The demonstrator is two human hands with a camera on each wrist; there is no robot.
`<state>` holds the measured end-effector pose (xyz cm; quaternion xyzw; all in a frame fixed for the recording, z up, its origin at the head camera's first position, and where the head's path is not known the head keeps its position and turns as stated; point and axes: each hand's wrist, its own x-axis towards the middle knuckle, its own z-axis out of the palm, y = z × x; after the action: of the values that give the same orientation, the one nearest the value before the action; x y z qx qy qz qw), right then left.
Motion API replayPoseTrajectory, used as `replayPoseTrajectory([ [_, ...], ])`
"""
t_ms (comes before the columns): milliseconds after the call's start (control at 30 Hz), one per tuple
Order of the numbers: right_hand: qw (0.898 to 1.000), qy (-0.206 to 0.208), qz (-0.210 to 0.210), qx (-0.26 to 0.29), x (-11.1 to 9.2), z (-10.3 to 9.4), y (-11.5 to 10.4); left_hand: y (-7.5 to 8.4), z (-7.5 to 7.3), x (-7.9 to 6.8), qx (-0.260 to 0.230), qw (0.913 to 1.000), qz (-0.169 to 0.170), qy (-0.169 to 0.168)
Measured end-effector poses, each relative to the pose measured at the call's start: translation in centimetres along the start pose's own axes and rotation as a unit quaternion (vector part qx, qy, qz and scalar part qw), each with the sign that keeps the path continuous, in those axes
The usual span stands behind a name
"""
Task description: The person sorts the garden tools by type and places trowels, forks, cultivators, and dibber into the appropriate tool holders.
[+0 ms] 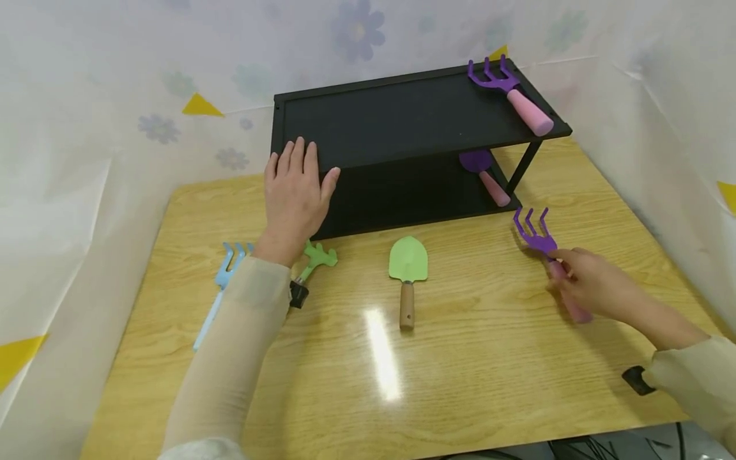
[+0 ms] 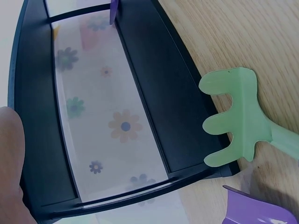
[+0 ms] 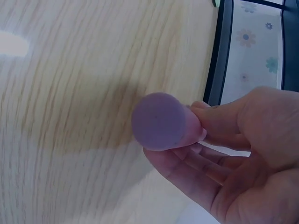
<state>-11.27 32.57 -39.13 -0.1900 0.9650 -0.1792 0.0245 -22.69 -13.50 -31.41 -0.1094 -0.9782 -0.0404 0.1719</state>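
My right hand grips the pink handle of a purple three-pronged hand rake, prongs pointing away toward the shelf. In the right wrist view the round handle end faces the camera, with thumb and fingers around it. My left hand rests on the front left edge of a black two-tier shelf, fingers straight over its top. A second purple hand rake with a pink handle lies on the top tier's right end. Under it, on the lower tier, is a purple trowel, partly hidden.
A green trowel with a wooden handle lies mid-table. A green hand rake and a light blue hand rake lie by my left forearm. The left wrist view also shows a purple curved piece. Dark cables hang beyond the near edge.
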Motion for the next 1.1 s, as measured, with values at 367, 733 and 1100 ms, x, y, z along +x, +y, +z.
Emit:
replayPoseTrajectory([
  [367, 1.0, 0.03, 0.008, -0.006, -0.8, -2.2, -0.4, -0.1, -0.1, 0.1, 0.003, 1.0, 0.001, 0.002],
  [733, 0.994, 0.093, -0.008, -0.058, -1.0, -4.8, -2.7, -0.1, -0.1, -0.1, 0.003, 1.0, 0.003, 0.004],
  [1100, 0.98, 0.158, -0.09, -0.084, -0.1, -6.9, -5.0, 0.3, 0.2, -0.1, 0.007, 1.0, 0.004, -0.005],
])
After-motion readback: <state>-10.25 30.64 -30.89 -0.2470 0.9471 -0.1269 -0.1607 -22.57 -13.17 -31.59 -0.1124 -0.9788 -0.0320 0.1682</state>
